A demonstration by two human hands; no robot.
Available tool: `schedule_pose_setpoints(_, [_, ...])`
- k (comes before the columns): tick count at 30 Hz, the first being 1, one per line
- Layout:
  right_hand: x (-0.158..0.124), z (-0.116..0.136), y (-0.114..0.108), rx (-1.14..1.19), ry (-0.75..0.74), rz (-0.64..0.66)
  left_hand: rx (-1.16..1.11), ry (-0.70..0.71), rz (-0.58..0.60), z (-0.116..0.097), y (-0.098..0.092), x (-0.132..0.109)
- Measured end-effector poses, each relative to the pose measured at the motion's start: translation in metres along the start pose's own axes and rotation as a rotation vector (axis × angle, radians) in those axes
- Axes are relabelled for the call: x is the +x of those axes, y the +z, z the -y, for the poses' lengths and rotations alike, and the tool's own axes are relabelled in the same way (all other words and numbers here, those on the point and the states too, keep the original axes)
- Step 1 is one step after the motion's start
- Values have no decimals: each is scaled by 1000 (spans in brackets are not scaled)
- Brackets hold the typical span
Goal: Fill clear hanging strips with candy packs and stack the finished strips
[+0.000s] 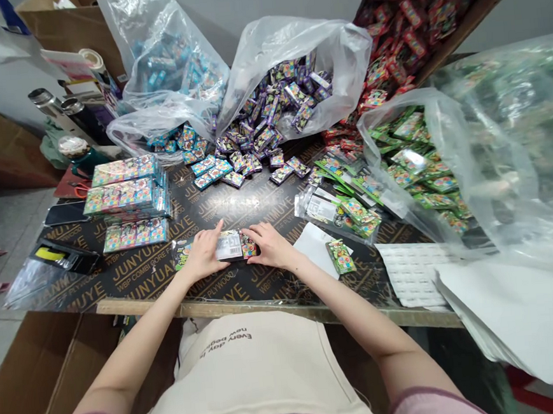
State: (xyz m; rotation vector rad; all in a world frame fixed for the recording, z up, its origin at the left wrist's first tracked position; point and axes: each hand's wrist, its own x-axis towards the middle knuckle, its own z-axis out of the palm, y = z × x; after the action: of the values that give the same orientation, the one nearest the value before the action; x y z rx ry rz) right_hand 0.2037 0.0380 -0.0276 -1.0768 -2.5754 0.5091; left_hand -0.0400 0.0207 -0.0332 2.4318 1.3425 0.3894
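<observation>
Both hands are at a short row of small printed boxes [228,245] lying on the dark board near its front edge. My left hand [204,255] covers the left part of the row, its index finger pointing forward and its thumb against a box with a barcode. A green-printed end shows to the left of that hand. At the other end, my right hand [271,247] has its fingers bent around a reddish box [248,246]. The palms hide part of the row. One loose green box [341,257] lies right of my right hand, by a white sheet [314,245].
Stacked wrapped packs [125,196] stand at left, near a phone [66,214] and a tape dispenser [63,256]. Behind are plastic bags of blue [164,66], purple [272,99] and green boxes [426,157], and a red heap [402,37]. A sticker sheet [413,271] lies at right.
</observation>
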Motion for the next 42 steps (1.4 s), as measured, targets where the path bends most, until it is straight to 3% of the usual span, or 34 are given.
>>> schedule_pose_setpoints(3, [-5,1,-4,109,-14,-6,-2,40,20,-2,0,3])
schedule_pose_setpoints(6, [-13,6,-5,210,123,-121,-7,1,-47,-2,4,6])
schedule_pose_setpoints(8, [-18,8,-5,269,178,-126,-11,5,-59,-3,7,10])
schedule_pose_setpoints(11, [-31,-11,-13,265,242,-165,-16,25,-34,-9,12,13])
schedule_pose_setpoints(13, [-50,-42,-27,110,476,-371,-1,6,-33,-11,16,11])
schedule_pose_setpoints(16, [-92,-99,-54,-188,954,-641,32,-22,-16,-7,22,3])
schedule_pose_setpoints(18, [-119,-124,-68,-239,1129,-627,37,-26,-4,-6,25,-1])
schedule_pose_setpoints(19, [-127,-129,-73,-226,1145,-614,23,-30,-8,-7,25,-1])
schedule_pose_setpoints(21, [-132,-119,-78,-103,1007,-569,-60,-68,-51,-16,21,2])
schedule_pose_setpoints(24, [-111,-71,-75,251,503,-365,-420,-223,-99,-45,10,13])
schedule_pose_setpoints(25, [-100,-51,-73,366,322,-246,-609,-285,-58,-56,6,17])
schedule_pose_setpoints(27, [-80,-14,-66,510,34,-6,-944,-358,187,-73,1,24])
schedule_pose_setpoints(29, [-66,12,-60,537,-114,95,-1110,-400,328,-83,-1,26])
schedule_pose_setpoints(31, [-58,25,-52,487,-111,29,-1190,-490,260,-86,-1,23])
schedule_pose_setpoints(34, [-52,34,-38,369,11,-147,-1303,-629,20,-83,0,16])
schedule_pose_setpoints(38, [-47,41,-21,221,81,-267,-1339,-591,-49,-77,2,8])
schedule_pose_setpoints(40, [-45,37,-14,158,112,-342,-1167,-496,-62,-68,0,4])
schedule_pose_setpoints(42, [-44,26,-8,91,179,-399,-807,-356,-80,-53,-2,-1])
